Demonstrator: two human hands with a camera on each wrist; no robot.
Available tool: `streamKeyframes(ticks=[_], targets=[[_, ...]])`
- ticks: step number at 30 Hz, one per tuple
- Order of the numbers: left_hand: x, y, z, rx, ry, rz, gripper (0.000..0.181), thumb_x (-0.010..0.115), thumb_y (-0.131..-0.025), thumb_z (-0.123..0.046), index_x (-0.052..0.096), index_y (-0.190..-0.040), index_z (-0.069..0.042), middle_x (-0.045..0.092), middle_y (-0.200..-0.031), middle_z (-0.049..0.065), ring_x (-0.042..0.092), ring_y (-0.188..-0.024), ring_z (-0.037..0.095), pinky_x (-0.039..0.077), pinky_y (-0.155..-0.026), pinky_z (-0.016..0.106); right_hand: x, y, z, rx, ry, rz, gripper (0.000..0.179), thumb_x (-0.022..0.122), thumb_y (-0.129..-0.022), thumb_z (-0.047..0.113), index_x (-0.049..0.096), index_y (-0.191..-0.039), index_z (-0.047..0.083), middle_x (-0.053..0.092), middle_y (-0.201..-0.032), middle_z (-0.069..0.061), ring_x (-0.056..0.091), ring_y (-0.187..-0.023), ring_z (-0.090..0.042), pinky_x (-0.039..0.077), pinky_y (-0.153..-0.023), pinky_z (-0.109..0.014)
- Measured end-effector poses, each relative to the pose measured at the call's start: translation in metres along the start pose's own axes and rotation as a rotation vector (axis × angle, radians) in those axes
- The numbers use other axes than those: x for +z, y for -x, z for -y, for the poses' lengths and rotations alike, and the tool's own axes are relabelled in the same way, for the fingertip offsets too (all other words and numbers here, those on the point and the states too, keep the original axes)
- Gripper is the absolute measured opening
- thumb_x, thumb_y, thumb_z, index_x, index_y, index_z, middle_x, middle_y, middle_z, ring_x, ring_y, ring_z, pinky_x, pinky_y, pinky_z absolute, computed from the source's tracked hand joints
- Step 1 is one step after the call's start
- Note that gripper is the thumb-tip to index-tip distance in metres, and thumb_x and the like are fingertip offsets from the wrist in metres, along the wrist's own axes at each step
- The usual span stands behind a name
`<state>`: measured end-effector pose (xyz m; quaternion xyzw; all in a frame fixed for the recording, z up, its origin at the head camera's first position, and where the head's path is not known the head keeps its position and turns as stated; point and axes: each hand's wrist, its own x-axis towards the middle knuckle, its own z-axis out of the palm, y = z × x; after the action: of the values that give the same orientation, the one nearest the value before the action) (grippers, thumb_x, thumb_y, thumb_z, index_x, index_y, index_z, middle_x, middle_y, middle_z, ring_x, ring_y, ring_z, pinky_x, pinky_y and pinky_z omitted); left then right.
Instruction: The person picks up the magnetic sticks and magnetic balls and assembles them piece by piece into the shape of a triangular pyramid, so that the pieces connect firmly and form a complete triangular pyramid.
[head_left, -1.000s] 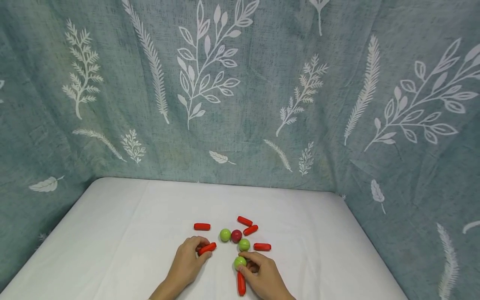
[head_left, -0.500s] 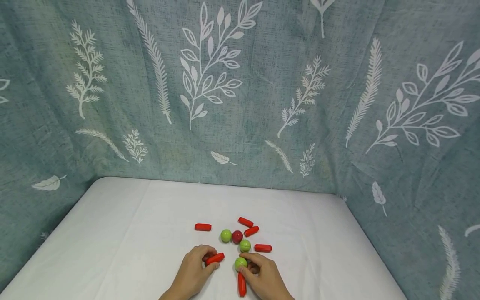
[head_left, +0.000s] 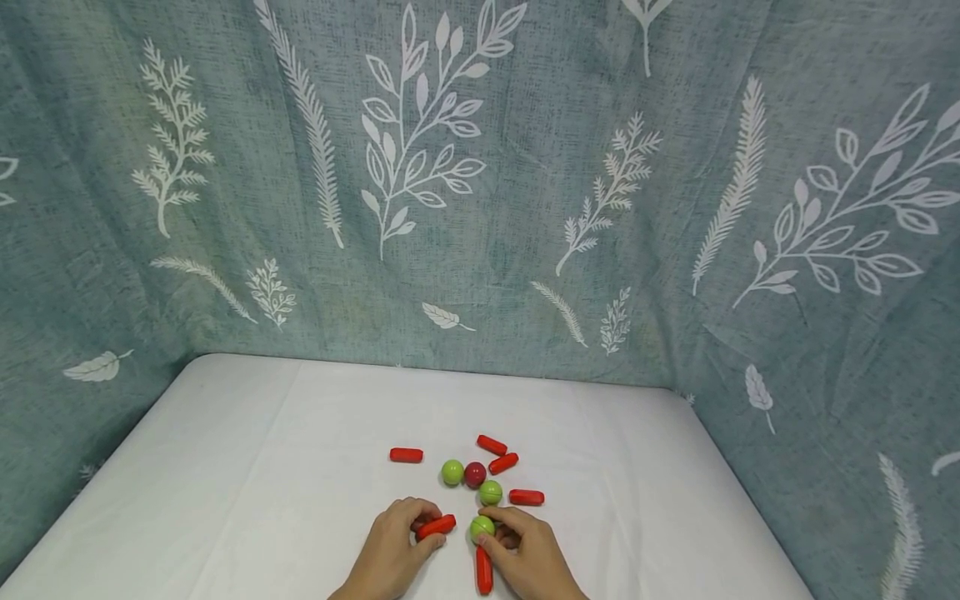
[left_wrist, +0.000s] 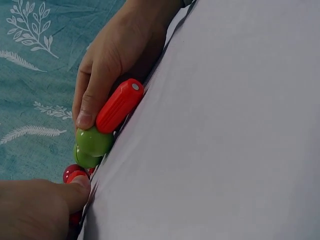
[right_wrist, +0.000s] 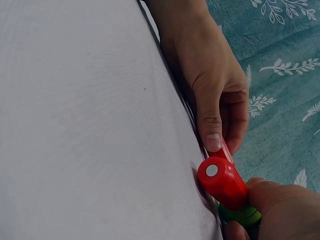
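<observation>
My left hand (head_left: 396,542) pinches a short red rod (head_left: 437,526) between thumb and fingers, just above or on the white cloth. A small gap to its right separates the rod from a green ball (head_left: 482,528), which my right hand (head_left: 531,552) pinches. From that ball another red rod (head_left: 484,571) runs toward the near edge, touching it end to end. In the right wrist view this rod (right_wrist: 222,182) shows a pale round disc on its end. Beyond my right fingertips, a second green ball (head_left: 491,492), a dark red ball (head_left: 475,475) and a third green ball (head_left: 452,472) form a touching row.
Loose red rods lie around the balls: one at left (head_left: 407,455), one at right (head_left: 527,497), and two behind, an upper one (head_left: 492,444) and a lower one (head_left: 503,463). A white-covered table (head_left: 300,467) holds everything. Leaf-patterned green cloth (head_left: 480,292) hangs around it.
My left hand has brought its red rod rightward and nearer to me, closer to the green ball in my right hand. The right hand stays on its ball; the loose pieces keep their places.
</observation>
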<state>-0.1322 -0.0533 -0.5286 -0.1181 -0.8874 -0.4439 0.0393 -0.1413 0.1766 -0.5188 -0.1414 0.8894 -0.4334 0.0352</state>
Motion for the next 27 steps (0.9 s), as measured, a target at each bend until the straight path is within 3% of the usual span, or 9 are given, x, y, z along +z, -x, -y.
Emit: streamKeyframes(ticks=[10, 17, 27], targets=[[0.0046, 0.0038, -0.0064, 0.006, 0.019, 0.036, 0.025, 0.083, -0.085, -0.023, 0.07, -0.105, -0.019, 0.063, -0.094, -0.012, 0.052, -0.084, 0.0, 0.049, -0.074, 0.022, -0.0004, -0.0009, 0.0, 0.002, 0.01, 0.001, 0.04, 0.073, -0.094, 0.037, 0.071, -0.126, 0.011, 0.066, -0.091, 0.01, 0.056, -0.074, 0.002, 0.052, -0.068, -0.016], [0.0091, 0.0051, -0.0066, 0.023, 0.044, 0.108, 0.021, 0.081, -0.088, -0.025, 0.069, -0.105, -0.02, 0.063, -0.095, -0.013, 0.051, -0.084, -0.001, 0.046, -0.071, 0.02, -0.0001, -0.0005, -0.0011, 0.005, -0.006, 0.013, 0.042, 0.074, -0.094, 0.038, 0.07, -0.126, 0.011, 0.067, -0.09, 0.009, 0.058, -0.074, 0.002, 0.052, -0.068, -0.017], [0.0095, 0.0034, -0.009, 0.025, 0.04, 0.111, 0.021, 0.081, -0.088, -0.026, 0.069, -0.105, -0.02, 0.064, -0.097, -0.013, 0.052, -0.085, -0.001, 0.048, -0.073, 0.021, -0.0008, -0.0009, -0.0009, -0.007, -0.019, 0.009, 0.04, 0.073, -0.094, 0.037, 0.071, -0.124, 0.011, 0.067, -0.089, 0.009, 0.057, -0.074, 0.002, 0.052, -0.067, -0.017]])
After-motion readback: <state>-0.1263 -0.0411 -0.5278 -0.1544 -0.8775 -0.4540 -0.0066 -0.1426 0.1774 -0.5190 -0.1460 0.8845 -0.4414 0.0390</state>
